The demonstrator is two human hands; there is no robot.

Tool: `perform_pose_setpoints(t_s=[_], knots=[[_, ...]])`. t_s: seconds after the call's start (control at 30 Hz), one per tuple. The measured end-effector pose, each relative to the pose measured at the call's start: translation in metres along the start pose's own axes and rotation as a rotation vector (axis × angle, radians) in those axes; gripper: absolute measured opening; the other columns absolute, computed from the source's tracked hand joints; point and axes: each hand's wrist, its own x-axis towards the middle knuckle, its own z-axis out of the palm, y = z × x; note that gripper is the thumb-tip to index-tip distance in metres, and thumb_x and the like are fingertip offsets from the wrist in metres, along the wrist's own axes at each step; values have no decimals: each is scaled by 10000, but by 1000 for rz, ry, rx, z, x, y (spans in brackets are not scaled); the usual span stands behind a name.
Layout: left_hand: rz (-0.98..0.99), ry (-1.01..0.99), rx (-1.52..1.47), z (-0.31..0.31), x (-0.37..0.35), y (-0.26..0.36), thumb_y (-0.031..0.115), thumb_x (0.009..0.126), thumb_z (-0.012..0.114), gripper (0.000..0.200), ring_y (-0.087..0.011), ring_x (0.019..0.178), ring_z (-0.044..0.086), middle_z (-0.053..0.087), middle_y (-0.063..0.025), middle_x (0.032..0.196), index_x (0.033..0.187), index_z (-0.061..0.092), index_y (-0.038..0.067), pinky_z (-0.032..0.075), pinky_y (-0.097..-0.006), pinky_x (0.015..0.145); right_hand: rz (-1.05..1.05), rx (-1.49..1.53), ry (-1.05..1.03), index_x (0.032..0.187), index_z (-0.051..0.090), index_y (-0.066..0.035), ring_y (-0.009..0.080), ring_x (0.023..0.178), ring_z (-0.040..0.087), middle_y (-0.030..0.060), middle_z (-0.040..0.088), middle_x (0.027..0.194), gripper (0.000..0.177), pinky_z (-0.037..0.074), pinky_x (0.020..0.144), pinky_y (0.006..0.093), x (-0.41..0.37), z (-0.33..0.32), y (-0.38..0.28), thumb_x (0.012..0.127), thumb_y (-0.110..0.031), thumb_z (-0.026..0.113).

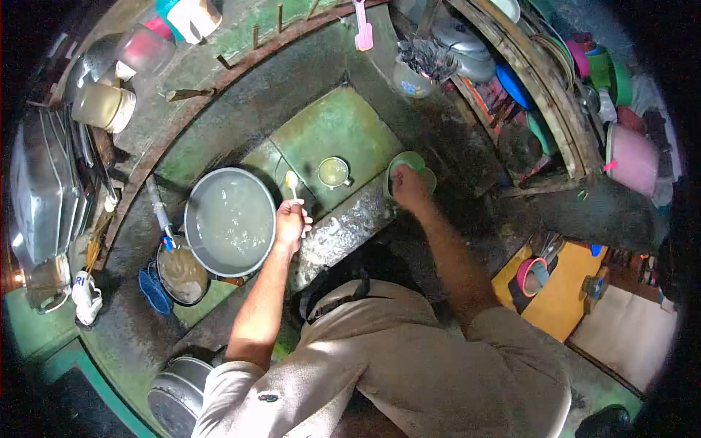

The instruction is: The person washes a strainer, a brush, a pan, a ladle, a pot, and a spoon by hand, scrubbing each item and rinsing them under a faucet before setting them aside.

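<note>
My left hand (291, 223) is closed around the handle of a pale spoon (292, 179), whose bowl end points away from me. Right of the spoon, a mug (333, 171) with cloudy liquid in it stands on the green ledge. My right hand (409, 187) is closed at a light-green plastic bowl (428, 177), beyond the right end of the ledge. Its fingertips are partly hidden, and the green shape looks like two rounded pieces together. Close beside my left hand is a large grey basin (191, 219) of cloudy water.
Below a blue-handled tap (169, 241) sits a bucket of murky water (182, 274), with a blue scoop (155, 290) beside it. A pink dipper (363, 29) hangs on the far wall. Pots and a wooden shelf (540, 95) are at right. Metal trays (51, 190) lean at left.
</note>
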Motion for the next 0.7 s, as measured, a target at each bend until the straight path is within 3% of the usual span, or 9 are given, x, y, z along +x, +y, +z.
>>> perform_pose_setpoints(t_s=[0.17,0.23,0.37,0.43,0.47,0.53,0.57,0.63,0.7], knots=[[12,-25,144,19,-21,1,130,970,430,255,-78,491,440,519,-9,722,1210,509,96,363,-227,381,-365,-572,-326,1067,606,15,374,929,627,222,643,1032,451,479,841,462,57,38,50,688,-229,627],[7,-48,96,30,-27,5,83,963,415,320,-73,504,443,520,-3,714,1270,502,106,375,-213,401,-218,-516,-485,997,642,17,380,897,635,232,650,993,406,496,813,447,62,30,33,672,-226,625],[3,-91,49,42,-43,23,95,956,426,378,-48,463,380,485,30,665,1328,483,126,334,-207,381,-286,-294,-160,929,651,37,367,817,650,240,653,918,294,520,720,427,46,-3,35,731,-171,586],[20,-117,83,45,-46,29,117,966,413,394,-38,434,334,439,54,642,1358,456,137,287,-200,357,76,292,-40,987,644,20,314,765,661,187,669,870,260,530,676,407,31,-28,23,817,-162,566],[21,-108,76,48,-48,31,117,966,413,394,-38,434,334,439,54,642,1358,456,137,287,-200,357,68,288,-47,987,644,20,314,765,661,187,669,870,260,530,676,407,24,-33,20,817,-162,566],[4,-171,27,57,-50,37,140,973,404,411,-35,419,303,389,71,617,1384,428,144,252,-196,348,157,1381,-368,1061,617,-24,237,775,647,83,653,870,266,545,654,385,12,-43,8,903,-227,545],[4,-168,25,62,-51,39,140,973,404,411,-35,419,303,389,71,617,1384,428,144,252,-196,348,78,1507,-247,992,617,-58,126,784,614,17,622,916,226,563,662,295,-4,-43,-30,902,-265,596],[-5,-314,37,78,-53,42,134,965,401,441,-39,450,337,409,66,640,1405,378,143,275,-192,369,25,1436,-269,1034,598,-39,152,872,614,48,636,958,257,556,674,333,-1,-11,-63,866,-226,655],[22,-244,261,102,-54,37,99,949,394,383,-47,440,336,410,54,642,1328,446,104,281,-212,357,-259,753,92,1023,575,-1,227,846,629,121,643,897,351,495,726,349,10,18,-92,790,-226,709]])
